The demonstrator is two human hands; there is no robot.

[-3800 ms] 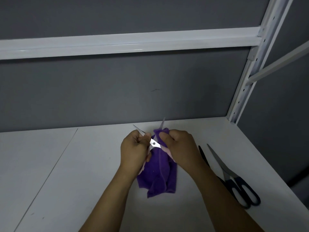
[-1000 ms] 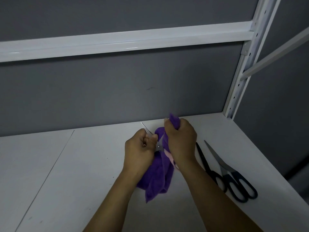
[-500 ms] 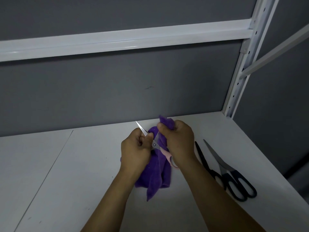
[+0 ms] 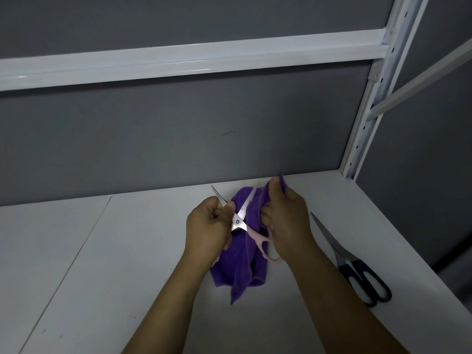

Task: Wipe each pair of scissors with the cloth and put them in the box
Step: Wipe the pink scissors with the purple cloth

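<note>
Ahead, beyond both hands, I see a dull grey back wall point(image 4: 178, 136) crossed by a glossy white metal rail point(image 4: 178, 57), which meets a perforated white upright post point(image 4: 362, 123) past the right hand. Under the hands lies a flat white shelf board point(image 4: 127, 251).

Between the hands, a crumpled purple fleece cloth point(image 4: 237, 269) hangs down, its lower folds against the board near the wrists.

My view shows the left hand point(image 4: 207, 226) as a fist, fingers curled round one blade of the small pink-handled scissors point(image 4: 238, 221); that blade's tip pokes out above the knuckles. The right hand point(image 4: 288, 218) pinches the cloth's upper edge, thumb raised.

Right of the right forearm, apart from it, a larger pair of black-handled scissors point(image 4: 343, 259) lies flat on the board, blades pointing away from me.

The pink-handled pair is spread open between the hands. Its second blade slants toward the right thumb and lies against the cloth; the pink finger loops sit beneath the right wrist.
</note>
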